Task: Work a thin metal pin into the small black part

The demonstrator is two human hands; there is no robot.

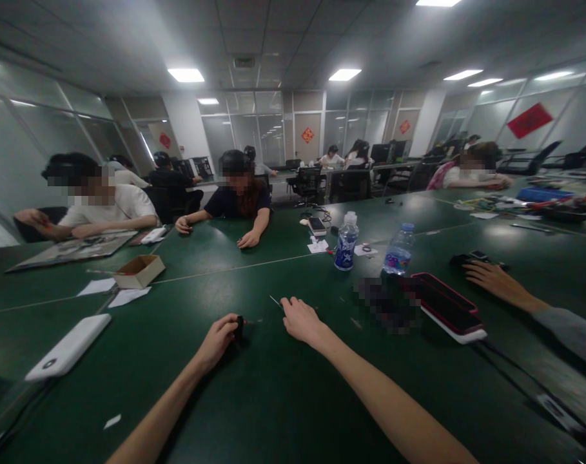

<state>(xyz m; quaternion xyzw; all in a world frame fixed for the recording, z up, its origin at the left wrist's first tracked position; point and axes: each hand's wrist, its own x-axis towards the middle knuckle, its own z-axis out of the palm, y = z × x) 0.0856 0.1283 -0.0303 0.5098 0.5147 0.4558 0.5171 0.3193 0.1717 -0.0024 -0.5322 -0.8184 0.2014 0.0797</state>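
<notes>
My left hand [219, 335] is closed around a small black object [239, 327], gripped between thumb and fingers just above the green table; its kind is too small to make out. To the right, my right hand [300, 319] is closed on a thin, pointed metal tool [274, 301] that juts out toward the upper left. Most of this tool is hidden by the fingers, so its kind does not show. The two hands are apart, and the tool does not touch the black object.
Two water bottles, one with a white cap [347, 241] and one with a blue cap [399, 249], stand ahead. Power banks [70, 348] [459, 328] lie at both sides. An open cardboard box [140, 271] sits left. A neighbour's hand [496, 280] rests at right; other people sit across the table [273, 399].
</notes>
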